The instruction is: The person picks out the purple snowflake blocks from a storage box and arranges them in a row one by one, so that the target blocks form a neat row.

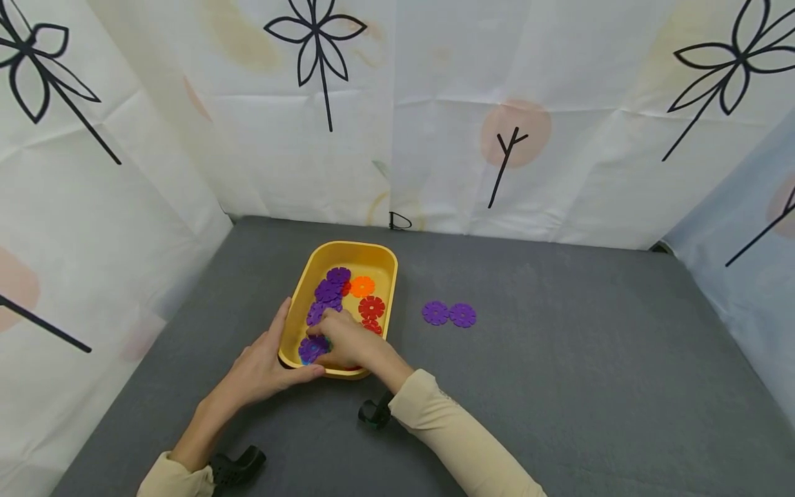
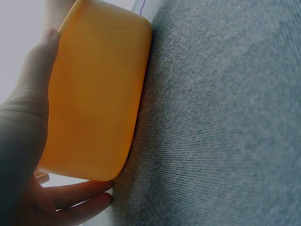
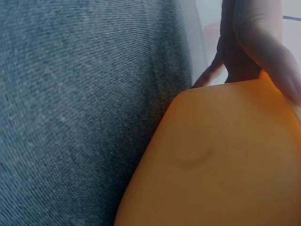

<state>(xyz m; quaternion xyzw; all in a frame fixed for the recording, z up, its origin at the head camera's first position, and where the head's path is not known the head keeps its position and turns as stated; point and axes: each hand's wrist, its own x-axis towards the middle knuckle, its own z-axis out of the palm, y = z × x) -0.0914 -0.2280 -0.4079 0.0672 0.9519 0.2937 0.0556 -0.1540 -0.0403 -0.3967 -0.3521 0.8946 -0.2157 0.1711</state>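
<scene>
A yellow tray (image 1: 393,276) with rounded corners stands on the grey table. My left hand (image 1: 263,366) grips it at the near left corner, thumb along the front side and fingers against the left side; the left wrist view shows the tray's outer wall (image 2: 94,94) between them. My right hand (image 1: 348,339) reaches over the near rim into the tray. Its thumb and index finger lie either side of purple flower-shaped discs (image 1: 312,350); I cannot tell if they pinch one. More purple discs (image 1: 328,290), an orange disc (image 1: 363,286) and red discs (image 1: 371,307) lie inside.
Two purple flower discs (image 1: 449,315) lie side by side on the table (image 1: 559,359), right of the tray. White curtains (image 1: 447,69) with printed plants close off the back and sides. A dark wrist device (image 1: 239,468) sits at each wrist.
</scene>
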